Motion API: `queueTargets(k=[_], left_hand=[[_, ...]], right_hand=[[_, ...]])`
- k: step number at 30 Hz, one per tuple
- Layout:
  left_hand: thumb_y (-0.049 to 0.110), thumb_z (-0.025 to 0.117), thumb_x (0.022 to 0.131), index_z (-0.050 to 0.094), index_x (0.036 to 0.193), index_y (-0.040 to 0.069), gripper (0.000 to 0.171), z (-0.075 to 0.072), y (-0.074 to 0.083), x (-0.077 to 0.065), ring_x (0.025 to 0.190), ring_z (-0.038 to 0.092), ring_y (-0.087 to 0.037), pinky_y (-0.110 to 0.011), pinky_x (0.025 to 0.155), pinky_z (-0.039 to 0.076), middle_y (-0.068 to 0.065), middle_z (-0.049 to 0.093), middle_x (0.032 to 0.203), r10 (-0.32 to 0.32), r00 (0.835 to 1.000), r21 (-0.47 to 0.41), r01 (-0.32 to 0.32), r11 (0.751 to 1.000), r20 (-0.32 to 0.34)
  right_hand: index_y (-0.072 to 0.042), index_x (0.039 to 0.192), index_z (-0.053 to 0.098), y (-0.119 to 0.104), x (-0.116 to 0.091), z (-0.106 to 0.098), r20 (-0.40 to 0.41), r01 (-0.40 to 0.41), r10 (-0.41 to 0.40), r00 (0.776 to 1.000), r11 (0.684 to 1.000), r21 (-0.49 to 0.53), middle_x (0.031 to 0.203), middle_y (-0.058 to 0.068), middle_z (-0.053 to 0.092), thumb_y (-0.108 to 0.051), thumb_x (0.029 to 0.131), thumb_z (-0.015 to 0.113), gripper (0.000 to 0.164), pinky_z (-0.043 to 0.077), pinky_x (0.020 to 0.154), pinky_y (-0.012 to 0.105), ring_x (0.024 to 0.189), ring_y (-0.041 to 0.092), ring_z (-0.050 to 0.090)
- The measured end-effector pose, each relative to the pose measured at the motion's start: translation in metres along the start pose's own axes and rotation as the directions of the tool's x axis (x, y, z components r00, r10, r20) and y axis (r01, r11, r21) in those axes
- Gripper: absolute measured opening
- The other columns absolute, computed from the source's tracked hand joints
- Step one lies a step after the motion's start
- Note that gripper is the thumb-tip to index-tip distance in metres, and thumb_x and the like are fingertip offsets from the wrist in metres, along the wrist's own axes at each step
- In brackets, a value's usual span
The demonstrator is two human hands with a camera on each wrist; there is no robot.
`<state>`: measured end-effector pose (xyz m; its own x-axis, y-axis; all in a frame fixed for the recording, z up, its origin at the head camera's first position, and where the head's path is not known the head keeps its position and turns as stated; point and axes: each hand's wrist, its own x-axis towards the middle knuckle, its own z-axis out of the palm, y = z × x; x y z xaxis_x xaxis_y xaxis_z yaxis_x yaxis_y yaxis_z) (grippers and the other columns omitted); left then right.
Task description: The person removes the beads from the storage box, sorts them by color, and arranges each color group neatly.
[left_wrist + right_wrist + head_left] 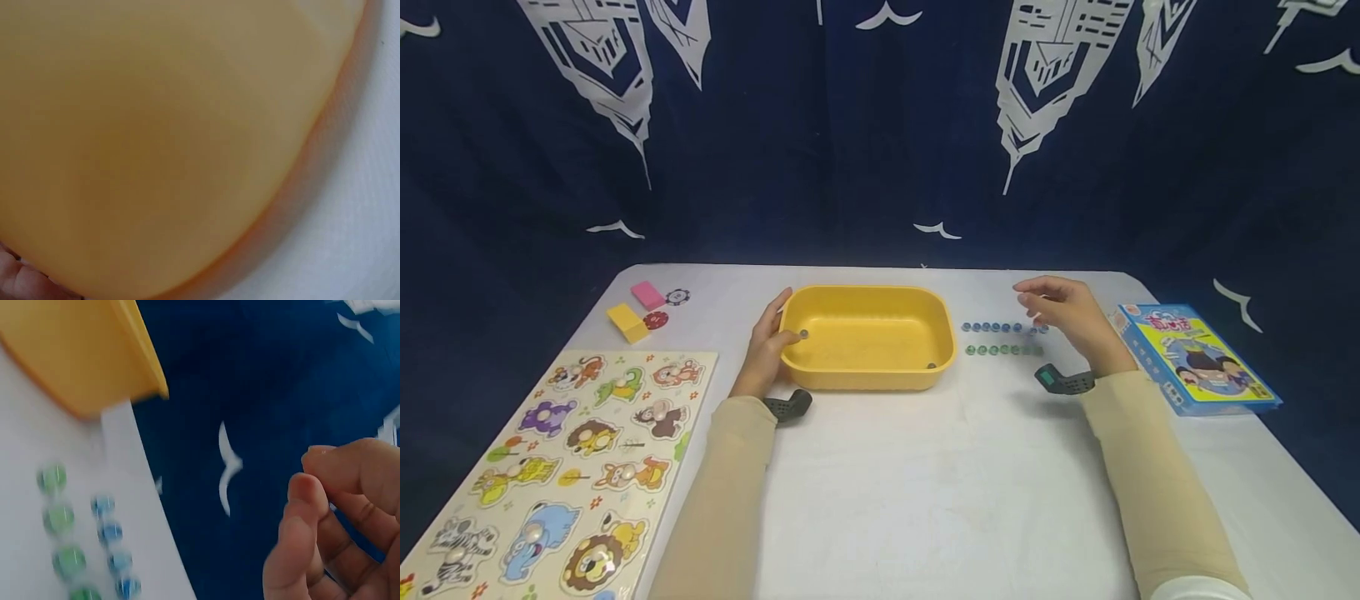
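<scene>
Left hand (765, 340) grips yellow tray (865, 380) | right hand (1065, 315), near bench's (925, 483) far-right corner: can't tell if holding | don't nudge blue marbles (996, 327)

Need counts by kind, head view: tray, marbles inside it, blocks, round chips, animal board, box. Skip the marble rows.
Yellow tray: 1
Marbles in tray: 2
Blocks (pink, yellow): 2
Round chips: 2
Animal board: 1
Box: 1
Total: 9
</scene>
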<state>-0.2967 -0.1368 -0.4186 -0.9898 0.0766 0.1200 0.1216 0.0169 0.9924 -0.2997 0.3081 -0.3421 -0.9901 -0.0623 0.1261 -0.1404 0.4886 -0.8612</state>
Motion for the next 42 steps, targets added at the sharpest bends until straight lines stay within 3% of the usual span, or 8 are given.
queueTargets(k=[5,9,17,23,25,32,37,42], left_hand=[[0.003,0.048,0.083,0.027,0.159,0.024,0.082,0.001,0.001,0.0,0.133,0.049,-0.031,-0.046,0.109,0.042,-0.013,0.045,0.152,-0.007,1.0,0.006,0.007,1.0,-0.003],[0.004,0.048,0.083,0.028,0.158,0.024,0.081,0.002,0.001,0.0,0.133,0.049,-0.03,-0.047,0.109,0.041,-0.012,0.045,0.152,-0.01,1.0,0.009,0.01,1.0,-0.007],[0.004,0.048,0.082,0.029,0.158,0.025,0.081,0.002,0.001,-0.001,0.132,0.05,-0.03,-0.046,0.109,0.041,-0.013,0.047,0.15,-0.006,1.0,0.022,0.006,1.0,-0.017],[0.003,0.048,0.082,0.027,0.158,0.021,0.081,0.001,0.0,0.0,0.132,0.05,-0.03,-0.045,0.109,0.042,-0.014,0.047,0.15,-0.004,1.0,0.009,0.004,1.0,-0.008],[0.002,0.048,0.083,0.027,0.159,0.02,0.081,0.001,-0.001,0.001,0.132,0.05,-0.03,-0.046,0.109,0.042,-0.014,0.047,0.15,0.001,1.0,0.002,-0.001,1.0,-0.003],[0.002,0.047,0.083,0.027,0.159,0.021,0.081,0.001,0.0,0.0,0.133,0.049,-0.03,-0.046,0.108,0.042,-0.013,0.046,0.151,0.009,1.0,0.009,-0.009,1.0,-0.002],[0.001,0.047,0.082,0.026,0.159,0.02,0.081,0.001,-0.001,0.0,0.133,0.049,-0.031,-0.046,0.109,0.042,-0.014,0.046,0.151,0.017,1.0,0.011,-0.017,1.0,-0.006],[0.002,0.047,0.083,0.027,0.159,0.021,0.081,0.001,-0.001,0.001,0.132,0.05,-0.03,-0.045,0.108,0.042,-0.014,0.046,0.15,0.01,1.0,0.02,-0.01,1.0,-0.005]], right_hand=[[-0.006,0.116,0.069,-0.028,0.002,0.028,0.192,0.105,-0.105,0.976,0.994,0.008,0.101,0.0,0.069,-0.019,0.094,0.069,0.026,0.055,0.073,0.027,0.087,0.018,0.062],[0.004,0.116,0.068,-0.044,0.005,0.054,0.357,0.169,-0.175,0.918,0.984,0.047,0.108,0.016,0.07,-0.012,0.092,0.069,0.029,0.058,0.077,0.037,0.089,0.03,0.066],[0.003,0.108,0.073,-0.067,0.019,0.101,0.624,0.375,-0.285,0.727,0.927,-0.014,0.107,0.017,0.072,-0.001,0.09,0.067,0.02,0.055,0.089,0.036,0.093,0.021,0.067],[-0.005,0.103,0.076,-0.073,0.027,0.126,0.798,0.524,-0.253,0.547,0.847,-0.09,0.1,0.001,0.074,0.004,0.087,0.064,0.022,0.056,0.083,0.031,0.087,0.015,0.068],[-0.008,0.102,0.077,-0.075,0.029,0.131,0.831,0.54,-0.201,0.519,0.83,-0.136,0.097,-0.002,0.073,0.006,0.086,0.064,0.025,0.055,0.082,0.029,0.085,0.013,0.067],[-0.015,0.094,0.077,-0.077,0.032,0.142,0.858,0.54,-0.027,0.513,0.787,-0.299,0.088,-0.007,0.068,0.009,0.085,0.06,0.031,0.052,0.081,0.027,0.081,0.01,0.06],[-0.013,0.087,0.074,-0.076,0.033,0.145,0.863,0.568,-0.055,0.502,0.774,-0.281,0.08,-0.008,0.064,0.01,0.084,0.06,0.028,0.05,0.076,0.027,0.076,0.01,0.056],[-0.012,0.095,0.074,-0.075,0.032,0.142,0.834,0.539,-0.125,0.538,0.811,-0.226,0.083,-0.007,0.065,0.009,0.084,0.061,0.027,0.052,0.076,0.026,0.078,0.009,0.059]])
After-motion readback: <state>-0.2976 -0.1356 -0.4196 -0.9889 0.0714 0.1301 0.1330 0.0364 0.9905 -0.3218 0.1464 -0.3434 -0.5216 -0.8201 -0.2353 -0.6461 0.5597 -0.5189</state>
